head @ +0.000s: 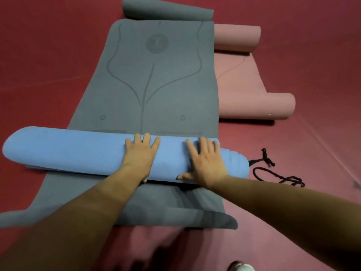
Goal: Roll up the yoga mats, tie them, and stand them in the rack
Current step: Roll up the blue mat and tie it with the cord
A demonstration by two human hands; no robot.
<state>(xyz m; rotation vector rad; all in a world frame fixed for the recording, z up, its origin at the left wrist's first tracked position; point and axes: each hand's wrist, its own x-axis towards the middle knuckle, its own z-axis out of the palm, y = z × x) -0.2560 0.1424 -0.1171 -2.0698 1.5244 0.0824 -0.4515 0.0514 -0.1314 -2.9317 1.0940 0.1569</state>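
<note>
- Two hands lie on the blue roll (78,151): my left hand (139,153) near its middle, and my right hand (205,161) close to its right end. The hands are apart.
- Both hands have their fingers (145,138) straight and spread. The palms are flat on top of the roll, pressing it rather than clasping it.
- My fingertips reach the roll's far edge, and both thumbs sit low on its near side.
- Under my fingers the roll lies crosswise on the grey mat (156,85). That mat is flat beyond my fingertips and also back under my wrists.
- The roll's left end sticks out well left of my left fingers, past the mat's edge.
- Far beyond my fingertips, the grey mat's end curls up loosely.
- Beyond and to the right of my right fingers lies the pink mat (244,79), with both ends curled. I cannot tell whether its left edge lies against the grey mat or under it.
- Right of my right fingers, past the roll's end, a black cord (273,173) lies looped on the red floor (39,55).
- Behind my right wrist, a pale shoe (241,266) tip shows.
</note>
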